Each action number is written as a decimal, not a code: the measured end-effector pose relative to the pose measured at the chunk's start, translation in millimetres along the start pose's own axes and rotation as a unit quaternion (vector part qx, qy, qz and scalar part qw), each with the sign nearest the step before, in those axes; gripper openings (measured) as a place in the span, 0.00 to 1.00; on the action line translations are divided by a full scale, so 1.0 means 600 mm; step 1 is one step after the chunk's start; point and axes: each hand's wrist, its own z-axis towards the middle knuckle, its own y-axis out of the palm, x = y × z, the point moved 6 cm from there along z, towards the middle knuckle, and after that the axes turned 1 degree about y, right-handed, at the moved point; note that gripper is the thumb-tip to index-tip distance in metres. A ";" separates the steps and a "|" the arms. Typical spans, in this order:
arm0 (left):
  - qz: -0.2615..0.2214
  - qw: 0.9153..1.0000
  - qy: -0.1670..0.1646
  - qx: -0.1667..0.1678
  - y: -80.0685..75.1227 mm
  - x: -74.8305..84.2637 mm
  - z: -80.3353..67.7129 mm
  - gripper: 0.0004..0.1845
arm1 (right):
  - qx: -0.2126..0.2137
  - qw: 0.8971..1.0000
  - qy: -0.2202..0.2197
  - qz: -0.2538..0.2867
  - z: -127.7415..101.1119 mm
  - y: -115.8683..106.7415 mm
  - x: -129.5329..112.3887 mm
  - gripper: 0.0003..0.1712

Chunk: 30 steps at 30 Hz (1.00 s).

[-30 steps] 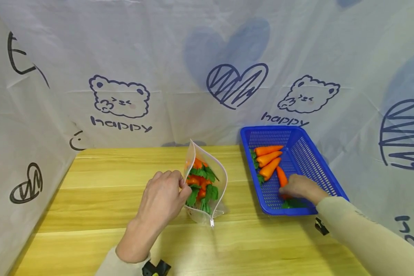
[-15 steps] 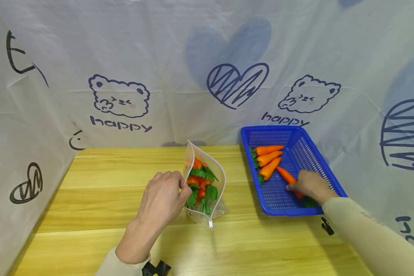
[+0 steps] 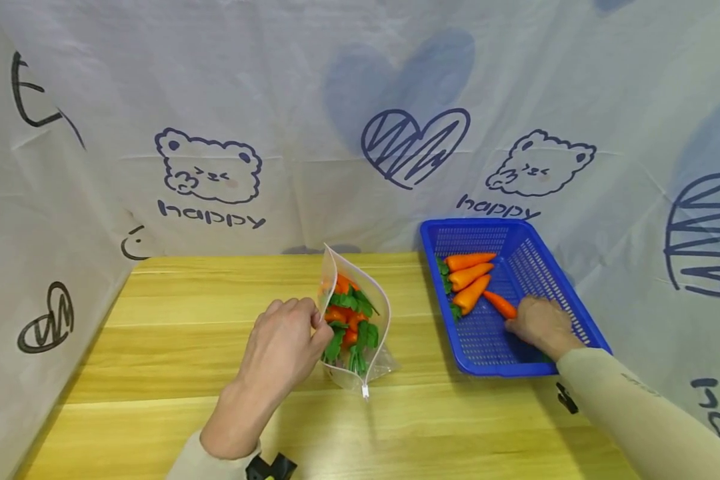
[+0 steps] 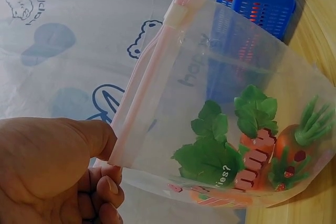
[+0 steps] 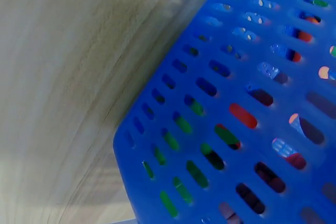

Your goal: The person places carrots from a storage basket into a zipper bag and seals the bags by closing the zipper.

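Note:
My left hand (image 3: 283, 347) pinches the pink zip rim of a clear zip bag (image 3: 356, 320) and holds it open and upright on the wooden table (image 3: 156, 373). Orange toy carrots with green leaves fill the bag. In the left wrist view, thumb and fingers (image 4: 89, 145) clamp the bag's (image 4: 231, 145) rim. My right hand (image 3: 540, 325) is inside the blue basket (image 3: 567, 303), gripping a toy carrot (image 3: 499, 304) by its lower end. Three more carrots (image 3: 469, 273) lie at the basket's far left. The right wrist view shows only the basket wall (image 5: 226, 129) close up.
A printed white curtain (image 3: 360, 120) with bears and hearts closes off the back and both sides of the table. The basket stands at the table's right edge against the curtain. Bare wood lies left of and in front of the bag.
My right hand has slid to the right inside the basket, dragging the carrot so its tip now points up and left. The left hand and bag have stayed put.

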 end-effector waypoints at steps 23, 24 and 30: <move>-0.015 1.000 -0.001 -0.008 -0.005 -0.001 -0.002 0.07 | 0.165 0.979 -0.102 -0.058 -0.075 -0.137 -0.103 0.31; -0.016 1.000 -0.001 -0.009 -0.005 -0.001 -0.002 0.07 | 0.170 0.978 -0.108 -0.059 -0.079 -0.140 -0.107 0.30; -0.019 1.000 -0.003 -0.013 -0.006 0.000 -0.004 0.07 | 0.183 0.972 -0.139 -0.056 -0.102 -0.155 -0.130 0.26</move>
